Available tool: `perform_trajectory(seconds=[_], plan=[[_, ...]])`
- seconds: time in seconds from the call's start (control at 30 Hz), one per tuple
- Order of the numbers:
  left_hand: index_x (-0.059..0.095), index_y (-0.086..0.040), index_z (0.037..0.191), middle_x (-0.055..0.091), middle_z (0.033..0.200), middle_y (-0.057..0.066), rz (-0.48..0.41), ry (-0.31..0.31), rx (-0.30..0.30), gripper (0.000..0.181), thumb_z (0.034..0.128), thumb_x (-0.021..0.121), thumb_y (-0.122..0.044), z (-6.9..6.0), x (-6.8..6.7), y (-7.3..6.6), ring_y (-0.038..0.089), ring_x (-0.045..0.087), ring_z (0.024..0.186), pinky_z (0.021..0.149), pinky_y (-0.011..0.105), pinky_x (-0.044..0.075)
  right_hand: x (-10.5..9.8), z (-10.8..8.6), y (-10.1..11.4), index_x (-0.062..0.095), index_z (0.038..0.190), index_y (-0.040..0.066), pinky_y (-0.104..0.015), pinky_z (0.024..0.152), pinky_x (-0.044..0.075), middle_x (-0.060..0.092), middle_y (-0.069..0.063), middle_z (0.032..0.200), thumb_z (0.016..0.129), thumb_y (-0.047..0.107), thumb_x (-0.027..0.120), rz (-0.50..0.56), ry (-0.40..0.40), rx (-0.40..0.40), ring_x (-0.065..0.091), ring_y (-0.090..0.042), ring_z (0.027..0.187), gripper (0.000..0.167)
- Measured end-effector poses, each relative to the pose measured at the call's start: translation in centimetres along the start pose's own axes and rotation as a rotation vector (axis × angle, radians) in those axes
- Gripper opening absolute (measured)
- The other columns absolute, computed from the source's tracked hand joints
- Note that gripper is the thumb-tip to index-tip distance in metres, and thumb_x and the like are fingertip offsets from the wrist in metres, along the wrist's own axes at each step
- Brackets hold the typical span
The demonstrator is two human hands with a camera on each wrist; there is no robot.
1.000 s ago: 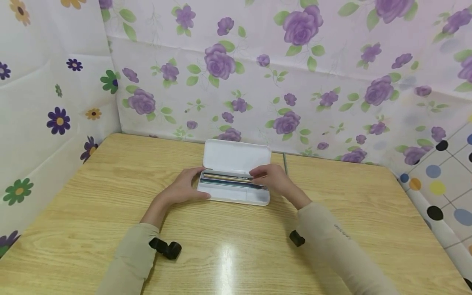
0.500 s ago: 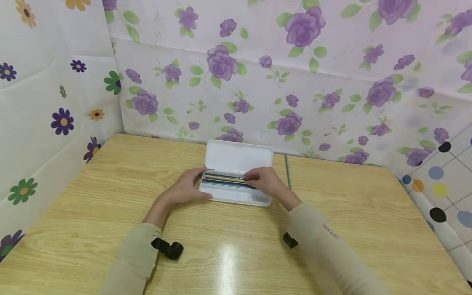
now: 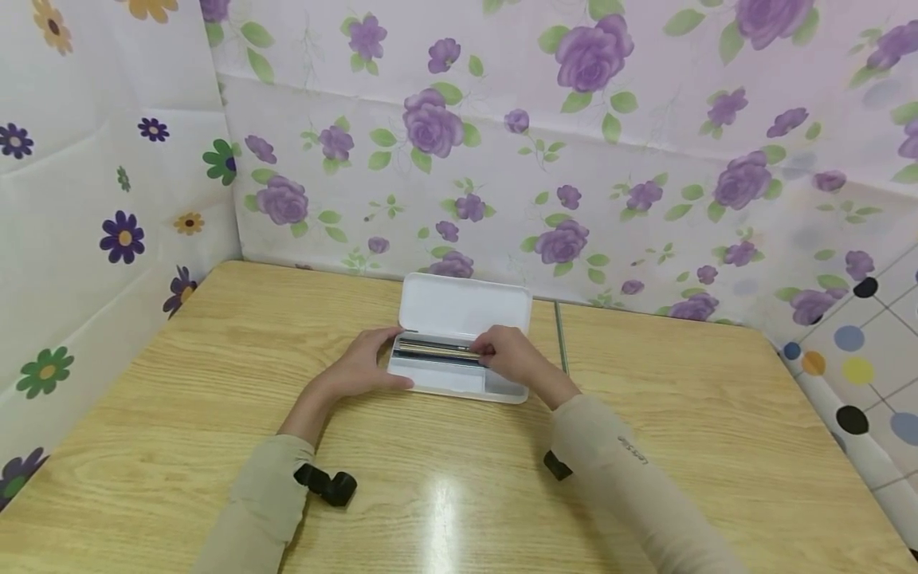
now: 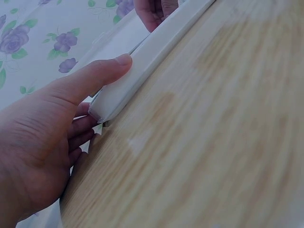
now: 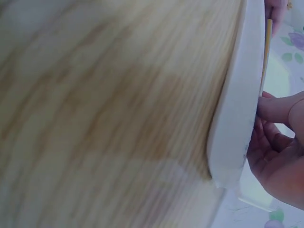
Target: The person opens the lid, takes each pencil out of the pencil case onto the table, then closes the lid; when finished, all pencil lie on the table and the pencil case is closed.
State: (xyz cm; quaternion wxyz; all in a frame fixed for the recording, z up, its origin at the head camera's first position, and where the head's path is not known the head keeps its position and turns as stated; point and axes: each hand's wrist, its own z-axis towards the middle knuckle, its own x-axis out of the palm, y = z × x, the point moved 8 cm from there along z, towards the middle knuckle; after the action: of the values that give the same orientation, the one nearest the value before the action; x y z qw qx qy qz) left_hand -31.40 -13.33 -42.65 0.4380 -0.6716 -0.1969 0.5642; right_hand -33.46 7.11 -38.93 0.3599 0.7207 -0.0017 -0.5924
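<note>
we see the right hand (image 3: 508, 355) further left over the white case (image 3: 437, 376) than a second ago, its sleeve (image 3: 617, 458) and black wrist device (image 3: 557, 465) shifted left, thin sticks (image 3: 437, 351) now hidden from us at right ends

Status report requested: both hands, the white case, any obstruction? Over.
Left hand grips white case, left end. Right hand at thin sticks inside, grip unclear. Lid open behind, not in the way.

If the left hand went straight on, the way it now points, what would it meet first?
The left hand would probably meet the white case, at its left end; the thumb seems to touch it.
</note>
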Motion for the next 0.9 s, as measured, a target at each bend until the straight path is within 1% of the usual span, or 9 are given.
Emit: perform_trajectory(seconds=[0.1, 0.3, 0.53, 0.7, 0.9], plan=[[0.035, -0.001, 0.147, 0.032, 0.148, 0.021, -0.001, 0.0, 0.001, 0.097, 0.0714, 0.085, -0.036, -0.1, 0.0, 0.0, 0.038, 0.023, 0.137, 0.111, 0.055, 0.019, 0.1, 0.1, 0.4, 0.072, 0.102, -0.003, -0.032, 0.082, 0.052, 0.067, -0.011, 0.095, 0.087, -0.009, 0.063, -0.042, 0.013, -0.026, 0.063, -0.024, 0.09, 0.019], [0.038, -0.002, 0.146, 0.035, 0.147, 0.019, 0.018, -0.005, 0.017, 0.094, 0.0724, 0.085, -0.036, 0.0, 0.1, 0.1, 0.037, 0.025, 0.137, 0.11, 0.056, 0.02, 0.2, -0.2, 0.6, 0.071, 0.102, -0.001, -0.032, 0.08, 0.052, 0.066, -0.008, 0.093, 0.09, -0.007, 0.061, -0.068, 0.009, -0.031, 0.063, -0.022, 0.088, 0.016], [0.04, -0.003, 0.146, 0.036, 0.147, 0.019, 0.018, -0.003, 0.02, 0.093, 0.0718, 0.085, -0.037, 0.0, 0.2, -0.1, 0.038, 0.025, 0.137, 0.11, 0.056, 0.019, -0.6, -0.6, 1.0, 0.07, 0.097, -0.001, -0.034, 0.079, 0.051, 0.065, -0.009, 0.091, 0.087, -0.009, 0.063, -0.063, -0.063, -0.052, 0.06, -0.022, 0.085, 0.014], [0.039, -0.003, 0.146, 0.035, 0.148, 0.019, 0.014, -0.004, 0.02, 0.093, 0.0719, 0.085, -0.036, 0.0, 0.1, -0.1, 0.038, 0.024, 0.137, 0.11, 0.056, 0.019, -1.3, -0.5, 1.1, 0.069, 0.095, -0.001, -0.033, 0.079, 0.051, 0.064, -0.008, 0.091, 0.086, -0.008, 0.065, -0.024, -0.089, -0.056, 0.06, -0.021, 0.085, 0.012], [0.039, -0.003, 0.146, 0.035, 0.148, 0.02, 0.022, -0.012, 0.012, 0.094, 0.0714, 0.085, -0.037, 0.0, -0.1, 0.0, 0.038, 0.024, 0.137, 0.111, 0.055, 0.019, -2.2, -0.7, 1.1, 0.068, 0.099, -0.001, -0.033, 0.077, 0.051, 0.065, -0.008, 0.093, 0.087, -0.005, 0.067, 0.017, -0.152, -0.093, 0.061, -0.02, 0.085, 0.012]])
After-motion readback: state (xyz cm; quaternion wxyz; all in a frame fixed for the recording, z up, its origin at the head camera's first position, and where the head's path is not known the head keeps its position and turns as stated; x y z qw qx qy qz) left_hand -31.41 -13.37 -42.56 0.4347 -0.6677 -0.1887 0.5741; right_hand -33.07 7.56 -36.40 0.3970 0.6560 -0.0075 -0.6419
